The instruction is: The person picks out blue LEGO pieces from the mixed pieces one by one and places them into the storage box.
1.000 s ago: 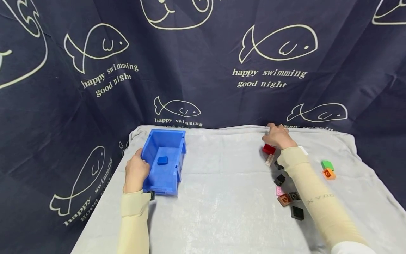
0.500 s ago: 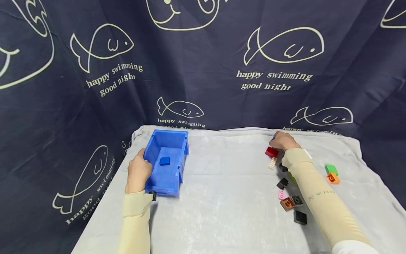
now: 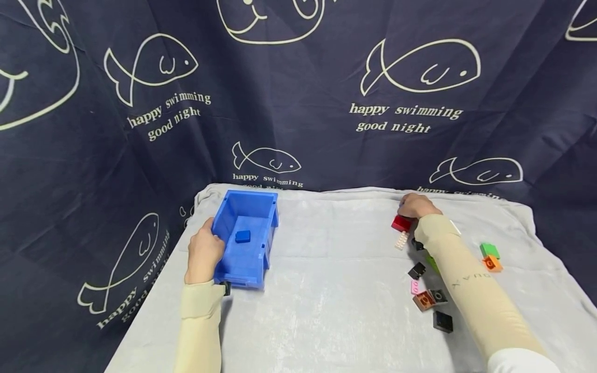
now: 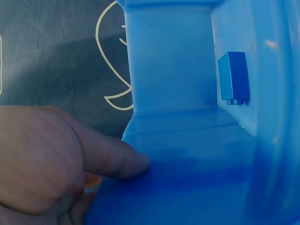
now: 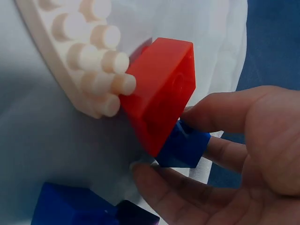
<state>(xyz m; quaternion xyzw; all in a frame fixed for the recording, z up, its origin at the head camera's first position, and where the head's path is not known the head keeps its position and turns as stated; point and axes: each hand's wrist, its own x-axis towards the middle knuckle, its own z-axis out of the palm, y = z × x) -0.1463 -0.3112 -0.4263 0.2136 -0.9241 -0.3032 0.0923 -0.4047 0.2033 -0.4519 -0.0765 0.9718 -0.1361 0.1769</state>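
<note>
My left hand grips the left wall of a blue plastic bin; in the left wrist view the thumb lies over the inner side. One blue toy brick sits on the bin's floor. At the far right of the table, my right hand pinches another blue brick between thumb and fingers. That brick is beside a red brick, which partly covers it. A pale studded brick lies against the red one. From the head view, the hand hides the pinched brick.
Near my right forearm lie black bricks, a pink one, a brown one and a partly covered lime one. Right of the forearm are green and orange bricks. A dark curtain hangs behind the table.
The right hand's fingers have come down behind the red brick and closed on a blue brick. The left hand still holds the bin. The head view has shifted slightly.
</note>
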